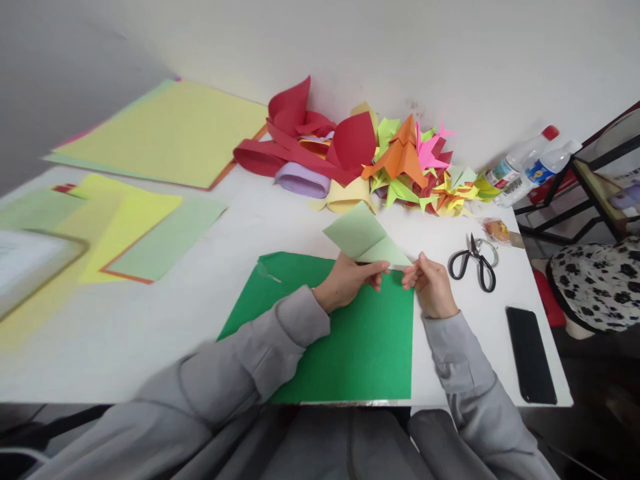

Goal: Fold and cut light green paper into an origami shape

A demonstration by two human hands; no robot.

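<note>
My left hand (347, 280) and my right hand (431, 285) both pinch a folded pale green paper (364, 240), held a little above a dark green sheet (350, 340) that lies flat on the white table (150, 333). The left fingers grip the paper's lower edge near the middle. The right fingers pinch its pointed right corner. Both arms wear grey sleeves.
Black scissors (475, 263) and a black phone (531, 355) lie to the right. A heap of folded coloured paper shapes (370, 163) sits against the wall. Yellow and pale green sheets (135, 227) spread at left. Two plastic bottles (530, 163) lie at the far right.
</note>
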